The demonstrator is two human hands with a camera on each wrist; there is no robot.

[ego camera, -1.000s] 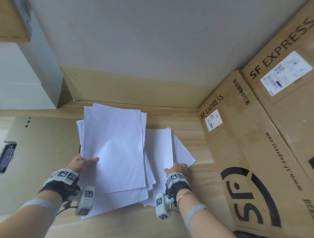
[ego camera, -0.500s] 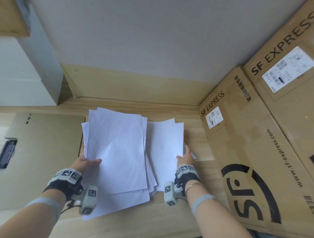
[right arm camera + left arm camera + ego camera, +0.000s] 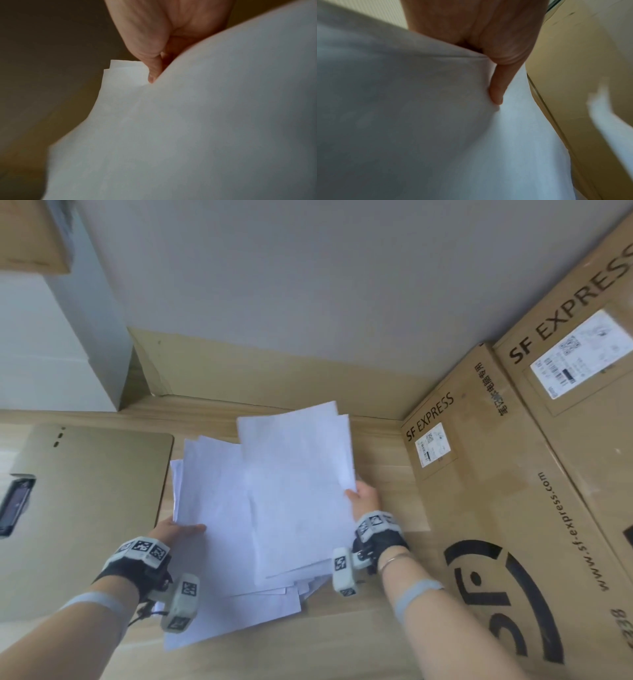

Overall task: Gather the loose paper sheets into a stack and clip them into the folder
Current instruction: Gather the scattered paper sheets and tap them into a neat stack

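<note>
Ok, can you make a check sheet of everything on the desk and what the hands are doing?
Surface: wooden desk, part bare.
Job's things: white sheets, uneven, overlapping; tan folder lies left of them, clip at its left edge.
Clutter: two SF Express boxes at right.
Hands: left hand grips the left sheets; right hand pinches the right sheets.
Cables: nothing seen.
Surroundings: grey wall, white cabinet.

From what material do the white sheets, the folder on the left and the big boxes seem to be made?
Sheets: thin matte paper; they bend in both hands.
Folder: probably stiff kraft card, flat, rounded corner.
Boxes: brown cardboard, printed, labelled.
</note>
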